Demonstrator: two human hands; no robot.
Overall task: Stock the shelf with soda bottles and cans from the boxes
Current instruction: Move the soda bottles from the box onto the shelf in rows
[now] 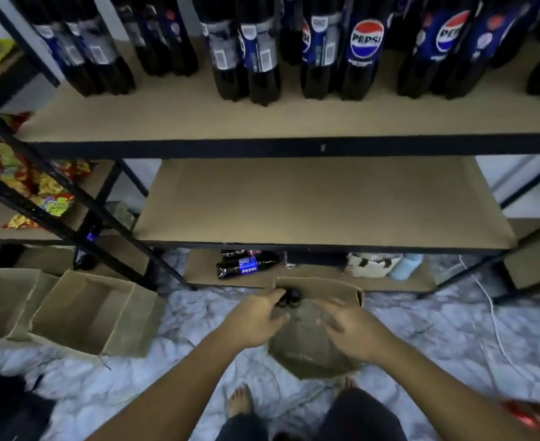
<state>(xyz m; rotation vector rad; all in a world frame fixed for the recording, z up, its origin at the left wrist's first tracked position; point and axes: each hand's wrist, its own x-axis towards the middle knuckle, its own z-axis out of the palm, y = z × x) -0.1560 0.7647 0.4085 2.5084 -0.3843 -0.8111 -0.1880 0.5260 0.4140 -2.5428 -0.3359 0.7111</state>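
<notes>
A cardboard box (313,354) stands on the floor in front of my feet, with black bottle caps (289,297) showing at its far end. My left hand (256,319) reaches over the box, its fingertips at the caps. My right hand (348,329) hovers over the box with fingers spread and holds nothing. Several tall Pepsi bottles (362,49) stand along the back of the upper shelf (262,119). The middle shelf (319,202) is bare. Two Pepsi bottles (246,265) lie on the lowest board.
Open cardboard boxes (84,316) sit on the marble-patterned floor at the left. A neighbouring rack at the left holds snack bags (39,189). A white cable (491,313) runs over the floor at the right. Black shelf posts slant down at the left.
</notes>
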